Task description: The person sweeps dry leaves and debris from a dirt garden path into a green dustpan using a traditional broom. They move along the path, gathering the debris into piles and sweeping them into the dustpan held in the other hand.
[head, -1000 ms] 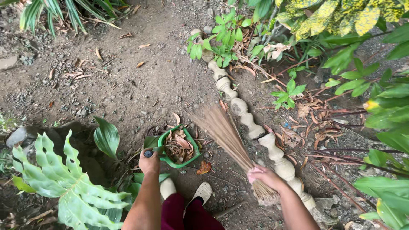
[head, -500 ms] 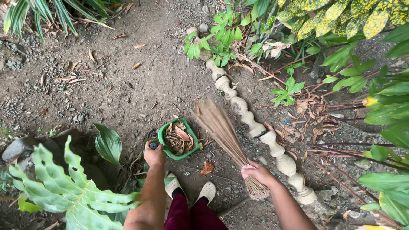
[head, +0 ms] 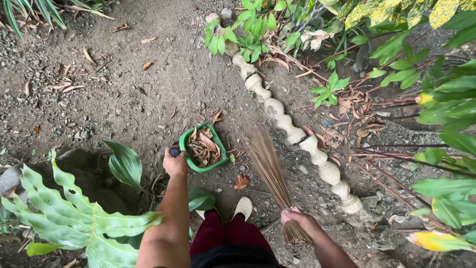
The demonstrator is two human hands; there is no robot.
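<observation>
Since the earlier frame, my left hand [head: 174, 162], gripping the green dustpan [head: 202, 147], shifted forward; my right hand [head: 296, 218] clenched the broom [head: 270, 171]. Short strokes advised.

Single head-worn view, looking steeply down from standing height at bare dirt ground [head: 124, 99]. Near edge shows the wearer's own forearms and feet [head: 243, 207]; far edge reaches plants. Faces forward and down, medium-close. Garden bed runs far to near right.
</observation>
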